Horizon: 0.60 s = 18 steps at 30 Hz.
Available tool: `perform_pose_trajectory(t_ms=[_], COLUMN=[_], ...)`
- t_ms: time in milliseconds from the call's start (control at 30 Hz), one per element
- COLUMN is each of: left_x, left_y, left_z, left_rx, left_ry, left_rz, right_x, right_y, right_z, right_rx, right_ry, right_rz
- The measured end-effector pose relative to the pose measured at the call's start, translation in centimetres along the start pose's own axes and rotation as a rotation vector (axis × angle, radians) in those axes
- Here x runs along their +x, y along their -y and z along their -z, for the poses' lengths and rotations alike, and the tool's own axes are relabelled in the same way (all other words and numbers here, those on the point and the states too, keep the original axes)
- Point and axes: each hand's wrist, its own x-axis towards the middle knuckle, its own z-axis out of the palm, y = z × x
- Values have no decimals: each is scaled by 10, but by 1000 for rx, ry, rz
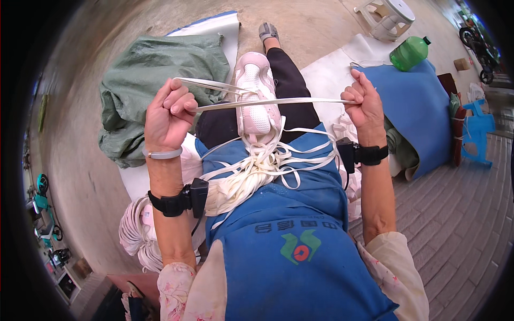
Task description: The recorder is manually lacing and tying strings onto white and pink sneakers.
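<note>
A cream shoelace is stretched nearly level between my two hands, above a pink and white sneaker. My left hand is closed around one part of the lace, and a second strand runs from it to the front of the shoe. The other end is pinched in the raised fingers of my right hand. The sneaker lies between my legs, its toe pointing away from me. On my blue apron rests a loose heap of cream laces, tangled near the shoe's heel.
A green woven sack lies at the left, beside bundled laces near my left forearm. To the right are a blue sheet, a green bottle and a blue plastic chair. A white stool stands farther off.
</note>
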Motion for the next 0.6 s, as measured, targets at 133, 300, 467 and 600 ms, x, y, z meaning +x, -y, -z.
perform_pose_trajectory(t_ms=[133,300,467,600], left_x=[-9,-53,-73,-73], left_y=[5,28,73,106], left_z=[-5,-26,-37,-35], left_rx=[-54,565,1202,1422], left_ry=[-86,-141,77,143], left_rz=[-48,166,269,171], right_x=[-36,-83,-65,-50], right_y=[5,-39,-90,-122], right_z=[-12,-30,-52,-52], right_rx=[-134,-1295,-1406,-1871], right_ry=[246,1037,648,570], right_rz=[-317,-97,445,493])
